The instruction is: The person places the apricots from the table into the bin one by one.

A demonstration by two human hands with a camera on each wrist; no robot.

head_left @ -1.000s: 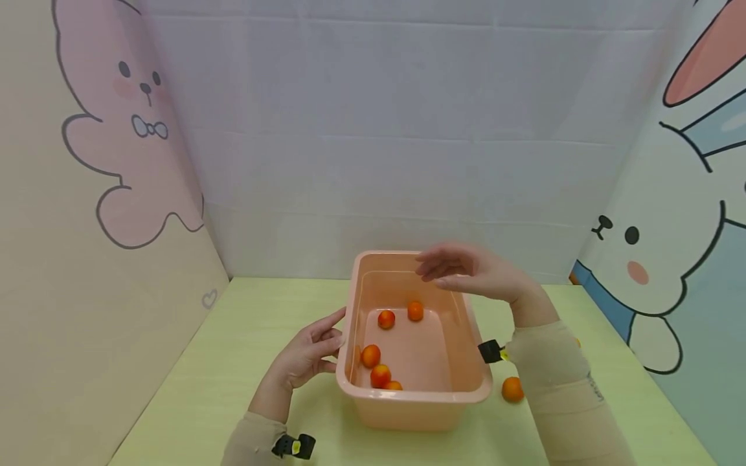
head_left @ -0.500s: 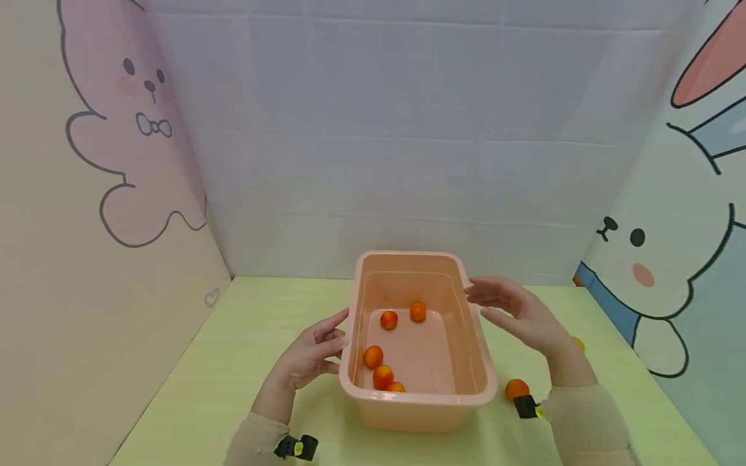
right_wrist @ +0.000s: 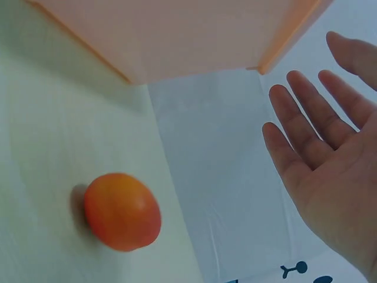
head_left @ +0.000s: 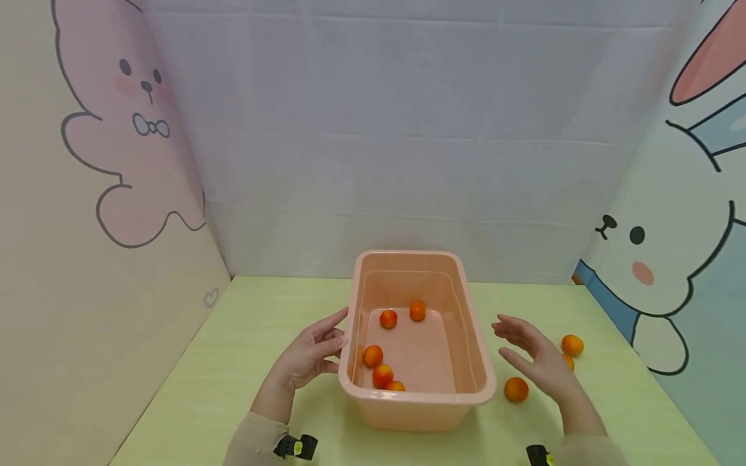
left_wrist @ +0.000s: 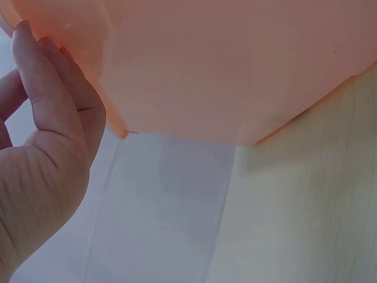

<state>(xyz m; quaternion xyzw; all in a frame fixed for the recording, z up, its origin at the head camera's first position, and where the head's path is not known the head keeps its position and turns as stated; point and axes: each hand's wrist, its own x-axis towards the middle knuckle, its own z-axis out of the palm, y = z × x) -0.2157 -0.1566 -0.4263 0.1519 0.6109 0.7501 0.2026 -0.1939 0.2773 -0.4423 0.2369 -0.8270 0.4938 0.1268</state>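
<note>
Left hand: the left hand [head_left: 307, 357] is being held against the left outer wall of the bin, fingers [left_wrist: 50, 94] nearly straight and resting on the plastic just under the rim; nothing is being clasped.
Right hand: the right hand [head_left: 539, 362] is being held spread and empty above the tabletop, right of the bin and apart from it, fingers [right_wrist: 306, 127] straight and parted.
Nearest fruit: one orange fruit [head_left: 516, 389] is lying on the table between the bin's near right corner and the right hand, just beside the palm but not being touched; it is also seen in the right wrist view [right_wrist: 122, 211].
Bin: one peach plastic bin [head_left: 419, 409] is standing upright on the table, long side running away from the person.
Fruit inside: five are being counted, two near the far end [head_left: 387, 318] [head_left: 416, 310] and three along the near left wall [head_left: 373, 356] [head_left: 382, 375] [head_left: 395, 386].
Fruit outside: three are being counted; besides the nearest one, one [head_left: 572, 345] is lying further right and one [head_left: 568, 362] is partly hidden behind the hand.
Table: bare green table [head_left: 245, 336] is being shown left of the bin, and a strip behind it up to the white backdrop [head_left: 384, 149].
Edges: cartoon rabbit panels are closing in the left [head_left: 87, 194] and right [head_left: 676, 246] sides.
</note>
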